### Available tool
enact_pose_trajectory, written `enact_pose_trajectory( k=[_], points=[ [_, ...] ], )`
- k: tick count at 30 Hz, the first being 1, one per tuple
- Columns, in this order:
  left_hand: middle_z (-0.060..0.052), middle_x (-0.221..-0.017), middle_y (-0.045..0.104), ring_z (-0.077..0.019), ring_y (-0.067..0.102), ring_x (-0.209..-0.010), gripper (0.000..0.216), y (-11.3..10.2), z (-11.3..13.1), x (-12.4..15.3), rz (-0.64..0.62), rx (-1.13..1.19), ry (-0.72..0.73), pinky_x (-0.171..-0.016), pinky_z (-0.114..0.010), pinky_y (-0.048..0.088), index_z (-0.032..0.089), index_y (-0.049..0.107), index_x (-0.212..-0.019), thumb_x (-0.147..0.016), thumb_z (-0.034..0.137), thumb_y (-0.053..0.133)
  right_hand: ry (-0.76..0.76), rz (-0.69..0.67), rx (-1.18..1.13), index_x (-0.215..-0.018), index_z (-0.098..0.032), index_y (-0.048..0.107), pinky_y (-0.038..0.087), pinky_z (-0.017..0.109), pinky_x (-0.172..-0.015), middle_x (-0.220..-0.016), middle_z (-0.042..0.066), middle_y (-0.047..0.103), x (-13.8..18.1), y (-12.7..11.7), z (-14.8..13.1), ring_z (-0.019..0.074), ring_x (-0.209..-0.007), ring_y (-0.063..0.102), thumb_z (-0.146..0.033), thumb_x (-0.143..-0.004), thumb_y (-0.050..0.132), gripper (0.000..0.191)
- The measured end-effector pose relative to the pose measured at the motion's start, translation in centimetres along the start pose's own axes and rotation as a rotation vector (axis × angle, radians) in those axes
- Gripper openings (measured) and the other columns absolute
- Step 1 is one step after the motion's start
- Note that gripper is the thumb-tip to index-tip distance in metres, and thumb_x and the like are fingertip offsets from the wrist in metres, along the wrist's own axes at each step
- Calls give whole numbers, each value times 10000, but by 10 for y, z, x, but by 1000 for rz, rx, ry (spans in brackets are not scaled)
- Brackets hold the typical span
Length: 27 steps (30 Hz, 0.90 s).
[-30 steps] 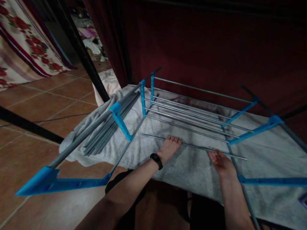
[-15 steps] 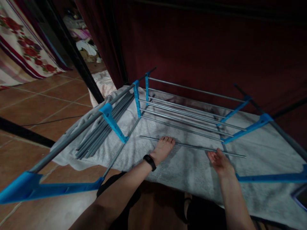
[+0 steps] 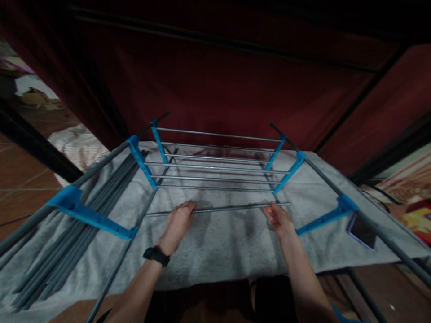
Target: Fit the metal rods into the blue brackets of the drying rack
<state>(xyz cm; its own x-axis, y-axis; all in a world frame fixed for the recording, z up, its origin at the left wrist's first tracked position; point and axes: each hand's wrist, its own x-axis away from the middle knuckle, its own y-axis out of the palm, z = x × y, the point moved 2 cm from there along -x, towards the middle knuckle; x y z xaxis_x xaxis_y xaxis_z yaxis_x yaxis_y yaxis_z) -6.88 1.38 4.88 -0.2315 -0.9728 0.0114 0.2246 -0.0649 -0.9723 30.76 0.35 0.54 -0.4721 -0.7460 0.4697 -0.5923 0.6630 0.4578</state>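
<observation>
A thin grey metal rod lies crosswise between my hands, just above the grey cloth. My left hand, with a dark band on its wrist, is closed over the rod left of its middle. Near its right end, my right hand pinches the same rod between thumb and fingers. Beyond them stands a rack frame of grey tubes with blue plastic brackets, several rods spanning its far part. Nearer blue brackets, on the left and on the right, have no rods between them.
Several loose grey tubes lie bundled at the left on the grey cloth. A dark phone-like object rests at the right. A dark red curtain hangs behind the frame, and tiled floor shows at the far left.
My view has swung to the right, so the frame sits more centrally. The rod's right end has risen relative to its left end, and both hands still hold it.
</observation>
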Motion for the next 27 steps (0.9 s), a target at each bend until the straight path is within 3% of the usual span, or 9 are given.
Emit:
enact_pose_trajectory(
  k=[5,13,18,22,27],
  points=[
    [-71,-1012,699,-233,676,-946,141,-3,-16,-2,-4,110,-41,-861,-330,504,188,616,-1000,-892,179,525,27,26,8,-716,-199,551,645,232,-643,-562,-57,644,7,10,-2,89,-510,641,-105,-820,780,269],
    [-86,-1154,751,-269,674,-1112,264,-6,-25,-2,-38,56,38,-1023,-388,483,222,685,-1097,-960,266,464,19,10,-53,-775,-201,587,651,251,-669,-649,-25,703,8,8,-2,110,-596,693,-101,-882,692,181],
    [-79,-1125,749,-253,692,-1077,302,-6,-30,0,-84,58,40,-962,-346,497,222,665,-1157,-939,219,455,17,-57,-34,-810,-173,636,653,259,-697,-766,31,759,10,7,-3,124,-667,728,-43,-904,620,162],
    [-61,-1030,744,-244,707,-980,238,-6,-29,1,-110,39,-8,-838,-314,503,240,632,-1131,-943,247,487,14,7,-35,-768,-186,610,650,248,-682,-696,-6,734,11,4,-6,110,-590,698,-36,-860,688,192],
    [-62,-1007,739,-243,702,-962,206,-7,-20,-1,-99,-5,6,-843,-319,485,235,634,-1093,-943,202,498,6,28,-23,-749,-187,603,657,262,-687,-641,-25,707,7,2,-6,104,-559,681,-58,-846,715,197]
  ],
)
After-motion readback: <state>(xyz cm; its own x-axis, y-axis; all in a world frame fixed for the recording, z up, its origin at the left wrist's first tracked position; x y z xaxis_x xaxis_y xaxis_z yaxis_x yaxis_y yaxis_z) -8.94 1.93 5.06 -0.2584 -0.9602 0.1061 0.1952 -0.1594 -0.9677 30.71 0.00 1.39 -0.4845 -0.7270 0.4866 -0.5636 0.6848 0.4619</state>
